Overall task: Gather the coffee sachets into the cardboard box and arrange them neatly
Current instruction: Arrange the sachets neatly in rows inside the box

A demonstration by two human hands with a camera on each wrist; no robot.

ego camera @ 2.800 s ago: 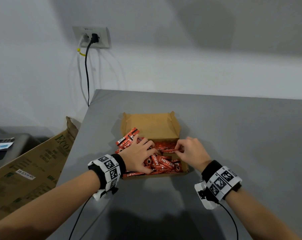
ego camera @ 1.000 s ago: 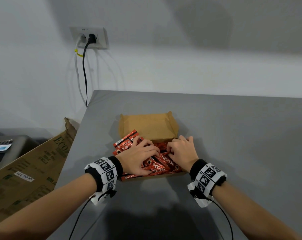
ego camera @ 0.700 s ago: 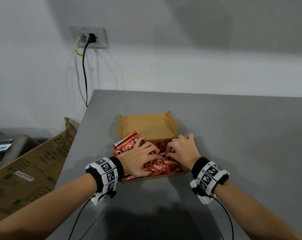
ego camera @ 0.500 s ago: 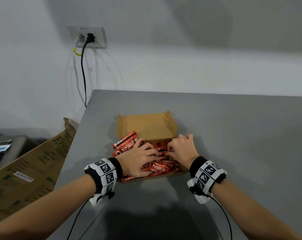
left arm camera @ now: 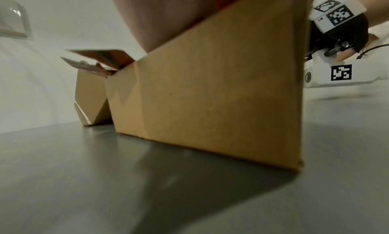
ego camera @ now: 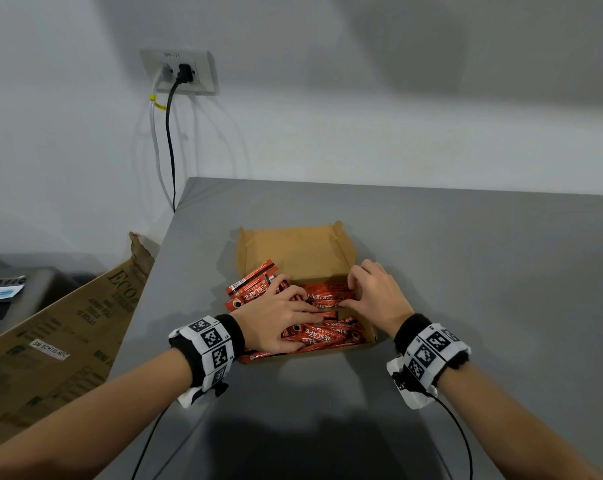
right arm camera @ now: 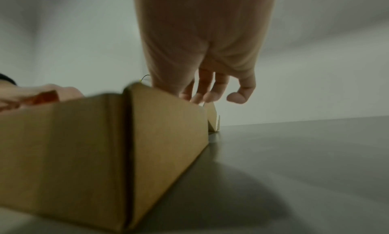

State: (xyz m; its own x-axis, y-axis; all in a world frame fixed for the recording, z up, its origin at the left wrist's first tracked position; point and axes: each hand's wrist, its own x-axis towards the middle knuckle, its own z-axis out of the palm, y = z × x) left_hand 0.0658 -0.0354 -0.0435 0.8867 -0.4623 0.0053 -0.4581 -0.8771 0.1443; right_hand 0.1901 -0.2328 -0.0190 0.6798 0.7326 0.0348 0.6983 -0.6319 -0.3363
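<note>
The open cardboard box [ego camera: 293,251] sits on the grey table, its lid flap folded back. Red coffee sachets [ego camera: 322,337] fill its near half in a loose pile. A few sachets [ego camera: 251,289] stick out over the left wall. My left hand [ego camera: 275,317] lies flat on the pile, fingers stretched to the right. My right hand [ego camera: 376,296] reaches in from the right wall with curled fingers, thumb and fingertips pinching sachets mid-box. The left wrist view shows the box wall [left arm camera: 210,96] and the overhanging sachets [left arm camera: 99,57]. In the right wrist view my fingers [right arm camera: 206,87] dip behind the box wall [right arm camera: 84,137].
A large printed carton [ego camera: 50,341] leans beside the table's left edge. A wall socket [ego camera: 178,71] with two cables hangs behind that corner. Bare table surface [ego camera: 500,306] stretches to the right of the box. Thin wires trail from both wristbands toward me.
Both hands stayed inside the box and shifted only slightly. The sachets between them have been turned to lie more crosswise.
</note>
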